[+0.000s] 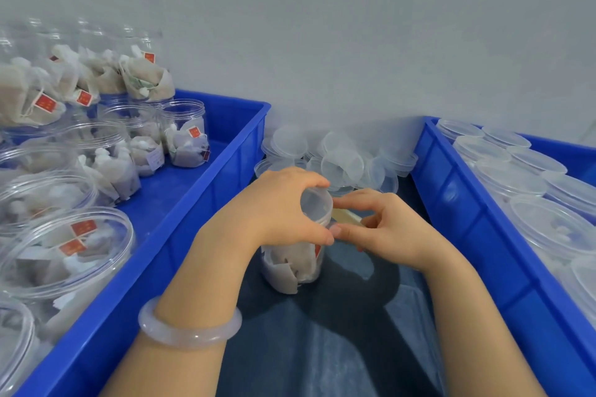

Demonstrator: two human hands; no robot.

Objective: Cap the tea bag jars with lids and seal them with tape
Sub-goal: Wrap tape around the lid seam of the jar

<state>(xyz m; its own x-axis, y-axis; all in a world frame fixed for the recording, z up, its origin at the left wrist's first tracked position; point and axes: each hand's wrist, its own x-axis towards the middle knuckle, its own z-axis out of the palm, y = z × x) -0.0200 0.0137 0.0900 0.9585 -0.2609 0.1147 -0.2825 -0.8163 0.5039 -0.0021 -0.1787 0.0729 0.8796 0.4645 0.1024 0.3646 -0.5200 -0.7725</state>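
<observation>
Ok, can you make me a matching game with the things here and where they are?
Things: 1 loose lids; 2 open jars; 3 capped jars; 4 held jar.
Places: A left blue bin; B left hand; C by the wall, between the bins; D right blue bin.
Pairs: 1-C, 2-A, 3-D, 4-B.

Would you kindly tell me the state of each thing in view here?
middle jar: upright, holding tea bags, capped.
lid: gripped by left hand.
right hand: fingertips touching the lid.
left bin jars: filled, uncapped.
right bin jars: capped.
loose lids: piled, unused.
</observation>
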